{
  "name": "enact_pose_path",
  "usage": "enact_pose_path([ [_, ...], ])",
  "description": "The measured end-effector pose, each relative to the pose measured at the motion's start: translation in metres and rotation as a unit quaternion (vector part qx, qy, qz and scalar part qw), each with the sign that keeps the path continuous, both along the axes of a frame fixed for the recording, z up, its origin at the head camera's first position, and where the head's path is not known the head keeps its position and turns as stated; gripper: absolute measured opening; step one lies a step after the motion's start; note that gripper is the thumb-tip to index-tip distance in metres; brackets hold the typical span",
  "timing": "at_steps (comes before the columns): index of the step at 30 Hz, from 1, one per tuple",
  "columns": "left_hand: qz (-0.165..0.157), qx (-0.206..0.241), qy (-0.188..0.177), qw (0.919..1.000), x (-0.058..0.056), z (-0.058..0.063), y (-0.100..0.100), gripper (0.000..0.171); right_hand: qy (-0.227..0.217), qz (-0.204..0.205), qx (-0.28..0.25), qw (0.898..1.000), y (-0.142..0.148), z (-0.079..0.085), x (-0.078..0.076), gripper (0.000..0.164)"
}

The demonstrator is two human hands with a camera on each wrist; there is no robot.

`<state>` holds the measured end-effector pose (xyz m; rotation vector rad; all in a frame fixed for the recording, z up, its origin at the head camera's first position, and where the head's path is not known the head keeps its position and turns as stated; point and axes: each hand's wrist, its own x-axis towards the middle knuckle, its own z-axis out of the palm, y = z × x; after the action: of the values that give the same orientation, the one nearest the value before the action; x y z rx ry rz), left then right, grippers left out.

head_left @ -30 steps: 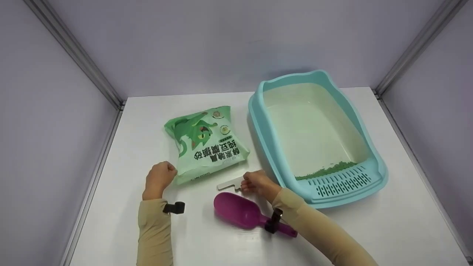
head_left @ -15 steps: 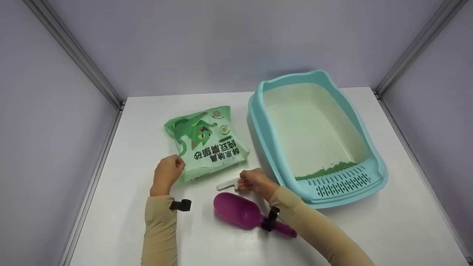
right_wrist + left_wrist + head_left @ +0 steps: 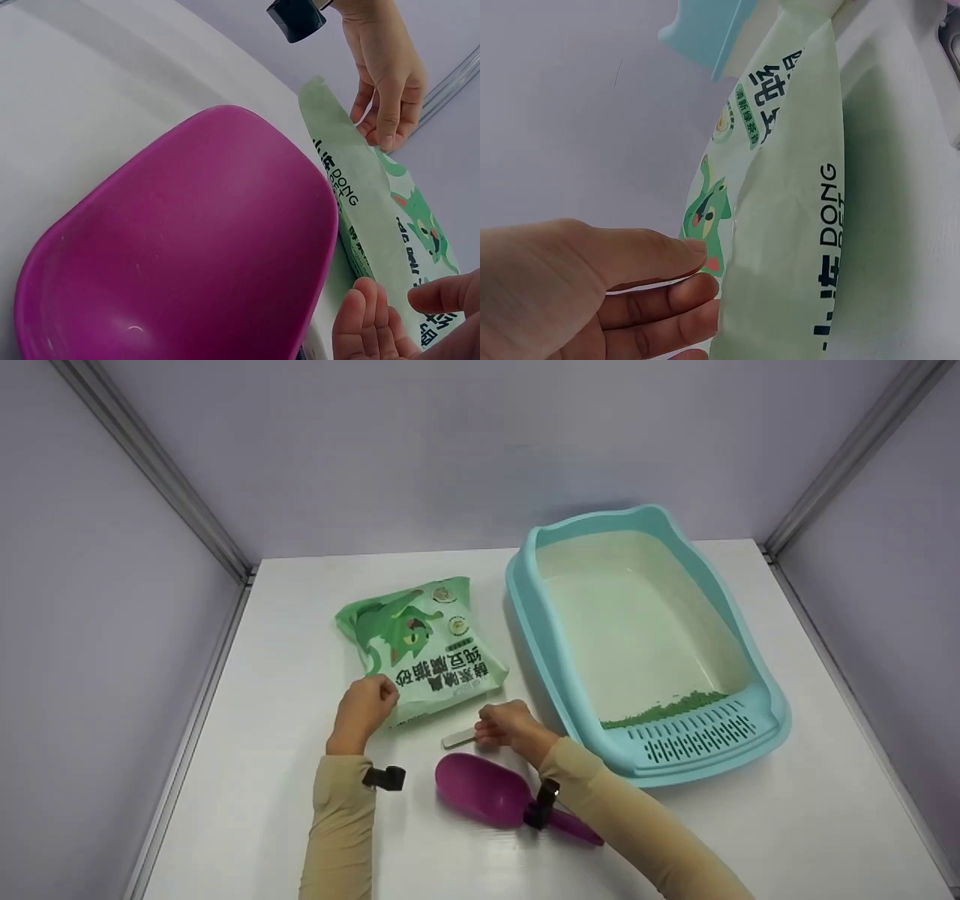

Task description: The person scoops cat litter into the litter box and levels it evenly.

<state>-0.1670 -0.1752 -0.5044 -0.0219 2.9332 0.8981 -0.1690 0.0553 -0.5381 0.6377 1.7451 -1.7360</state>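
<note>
A pale green bag of cat litter (image 3: 442, 641) with a cat printed on it lies on the table, its front seam standing up. My left hand (image 3: 365, 706) is at the bag's near left edge. In the left wrist view, the thumb and fingers (image 3: 649, 259) reach the seam, with a gap between thumb and forefinger. My right hand (image 3: 514, 727) hovers just off the bag's near right corner; the right wrist view has its fingers (image 3: 369, 322) loosely bent and the thumb apart, holding nothing. In the head view it overlaps a slim whitish flat piece (image 3: 458, 738), mostly hidden.
A purple scoop (image 3: 484, 791) lies nearer me, its handle partly under my right wrist camera. On the right stands a blue litter box (image 3: 547, 637) with green pellets (image 3: 667, 711) along its slotted front. Walls enclose the table at the back and sides.
My left hand has moved right and forward onto the bag's near left edge. My right hand has shifted slightly left, covering more of the whitish piece. The bag has stayed put.
</note>
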Motion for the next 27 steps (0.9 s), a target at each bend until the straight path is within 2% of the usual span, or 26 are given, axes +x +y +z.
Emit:
enact_pose_path([
  [7, -0.013, 0.001, 0.004, 0.9999, -0.006, -0.004, 0.010, 0.011, 0.002, 0.002, 0.001, 1.000, -0.004, -0.002, -0.006, 0.026],
  [18, -0.020, 0.012, -0.032, 0.9992, -0.012, -0.008, 0.018, 0.012, 0.000, -0.001, -0.009, 1.000, -0.010, -0.006, -0.011, 0.035],
  [23, -0.030, 0.013, -0.056, 0.9979, -0.012, -0.006, 0.020, 0.015, -0.011, -0.022, -0.030, 0.999, -0.013, -0.007, -0.013, 0.038],
  [27, -0.043, 0.009, -0.062, 0.9971, -0.012, -0.006, 0.021, 0.017, -0.010, -0.039, -0.036, 0.999, -0.017, -0.006, -0.015, 0.040],
])
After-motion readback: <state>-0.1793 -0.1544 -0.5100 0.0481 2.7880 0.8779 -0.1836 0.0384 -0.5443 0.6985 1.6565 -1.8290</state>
